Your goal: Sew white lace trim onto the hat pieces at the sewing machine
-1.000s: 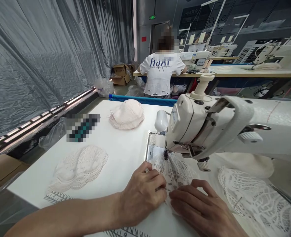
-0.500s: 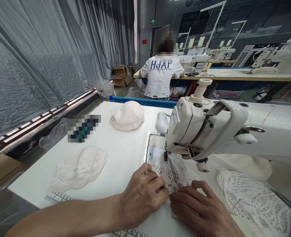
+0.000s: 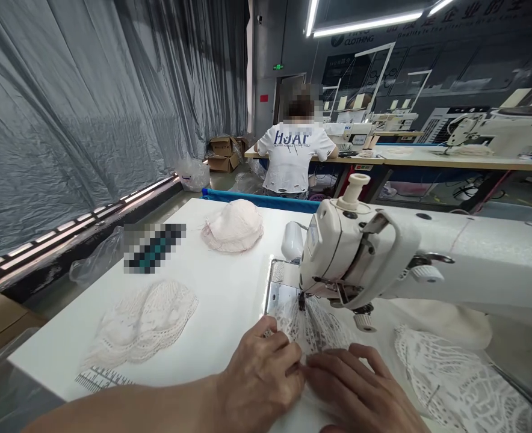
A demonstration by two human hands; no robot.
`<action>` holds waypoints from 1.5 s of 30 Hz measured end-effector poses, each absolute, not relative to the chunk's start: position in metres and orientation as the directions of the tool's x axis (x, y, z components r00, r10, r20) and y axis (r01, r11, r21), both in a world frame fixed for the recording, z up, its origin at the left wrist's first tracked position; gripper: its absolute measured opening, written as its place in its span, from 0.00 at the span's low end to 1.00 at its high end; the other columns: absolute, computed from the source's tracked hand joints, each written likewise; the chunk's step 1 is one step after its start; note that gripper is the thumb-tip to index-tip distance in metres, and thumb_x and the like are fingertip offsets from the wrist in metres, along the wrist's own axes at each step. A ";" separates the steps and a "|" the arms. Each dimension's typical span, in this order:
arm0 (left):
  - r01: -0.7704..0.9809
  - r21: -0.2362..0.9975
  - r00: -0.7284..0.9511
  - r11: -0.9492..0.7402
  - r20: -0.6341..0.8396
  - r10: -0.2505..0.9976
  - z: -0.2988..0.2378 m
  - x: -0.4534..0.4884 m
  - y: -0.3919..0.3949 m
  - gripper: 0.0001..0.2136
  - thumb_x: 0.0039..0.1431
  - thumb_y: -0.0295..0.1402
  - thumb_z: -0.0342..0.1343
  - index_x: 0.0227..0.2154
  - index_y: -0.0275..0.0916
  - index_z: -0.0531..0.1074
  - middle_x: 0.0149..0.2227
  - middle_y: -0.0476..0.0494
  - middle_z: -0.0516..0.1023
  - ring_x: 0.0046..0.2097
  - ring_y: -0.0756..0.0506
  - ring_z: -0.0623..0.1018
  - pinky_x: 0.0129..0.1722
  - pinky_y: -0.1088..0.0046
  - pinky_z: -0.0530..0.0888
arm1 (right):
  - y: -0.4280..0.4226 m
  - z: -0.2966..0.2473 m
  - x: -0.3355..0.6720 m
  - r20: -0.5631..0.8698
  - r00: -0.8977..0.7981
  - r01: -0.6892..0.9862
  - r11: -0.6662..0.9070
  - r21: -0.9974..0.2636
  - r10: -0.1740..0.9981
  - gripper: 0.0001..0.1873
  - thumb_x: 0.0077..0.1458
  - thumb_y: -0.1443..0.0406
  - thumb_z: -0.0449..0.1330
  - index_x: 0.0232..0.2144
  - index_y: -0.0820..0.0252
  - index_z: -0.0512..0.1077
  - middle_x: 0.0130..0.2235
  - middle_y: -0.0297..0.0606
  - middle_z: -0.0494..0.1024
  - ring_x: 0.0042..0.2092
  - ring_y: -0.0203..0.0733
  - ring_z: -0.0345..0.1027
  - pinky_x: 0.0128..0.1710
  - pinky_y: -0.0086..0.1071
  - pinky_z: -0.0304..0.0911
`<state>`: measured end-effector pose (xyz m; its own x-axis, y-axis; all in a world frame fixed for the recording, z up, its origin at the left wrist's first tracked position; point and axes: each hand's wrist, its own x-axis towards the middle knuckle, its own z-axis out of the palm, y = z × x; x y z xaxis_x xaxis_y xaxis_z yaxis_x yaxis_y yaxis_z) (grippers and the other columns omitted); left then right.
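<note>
White lace fabric lies gathered in folds under the presser foot of a white sewing machine. My left hand is closed on the lace just in front of the metal needle plate, fingers curled under. Close against it on the right, my right hand has its fingers bent together over the near edge of the same lace, pressing it to the table. The fingertips of both hands are partly hidden.
On the white table lie a pinkish fabric cup, a lace piece at left and another lace piece at right. Printed ruler marks show near the front. A co-worker sits ahead, facing away.
The view has tilted upward, so everything sits lower in the frame. My hands keep their hold on the lace and have drawn slightly closer together.
</note>
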<state>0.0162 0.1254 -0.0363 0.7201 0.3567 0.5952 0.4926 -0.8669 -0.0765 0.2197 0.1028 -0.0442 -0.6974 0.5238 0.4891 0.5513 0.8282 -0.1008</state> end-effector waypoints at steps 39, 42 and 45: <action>0.546 -0.179 0.755 -0.818 0.528 0.388 -0.047 0.018 0.157 0.07 0.57 0.18 0.49 0.26 0.33 0.68 0.27 0.48 0.69 0.34 0.49 0.72 0.42 0.67 0.69 | 0.127 -0.044 0.225 0.500 -0.730 0.645 0.711 0.280 0.465 0.29 0.60 0.46 0.48 0.42 0.63 0.73 0.41 0.41 0.80 0.39 0.43 0.74 0.37 0.37 0.56; 0.550 -0.186 0.752 -0.814 0.534 0.386 -0.048 0.018 0.157 0.07 0.56 0.18 0.50 0.26 0.33 0.68 0.28 0.48 0.70 0.35 0.50 0.72 0.43 0.67 0.69 | 0.127 -0.046 0.226 0.500 -0.734 0.637 0.721 0.273 0.460 0.28 0.59 0.46 0.49 0.42 0.63 0.74 0.41 0.41 0.80 0.39 0.42 0.74 0.37 0.36 0.56; 0.554 -0.201 0.754 -0.808 0.533 0.385 -0.048 0.019 0.157 0.06 0.57 0.19 0.51 0.26 0.33 0.68 0.28 0.48 0.70 0.35 0.50 0.72 0.44 0.67 0.69 | 0.126 -0.045 0.227 0.494 -0.734 0.639 0.719 0.273 0.465 0.27 0.59 0.46 0.50 0.43 0.63 0.73 0.41 0.40 0.80 0.39 0.42 0.74 0.37 0.36 0.55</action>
<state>0.0189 0.1574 -0.0484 0.7536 0.3846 0.5331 0.5543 -0.8078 -0.2007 0.2267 0.1259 -0.0451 -0.7343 0.4651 0.4945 0.6392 0.7190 0.2729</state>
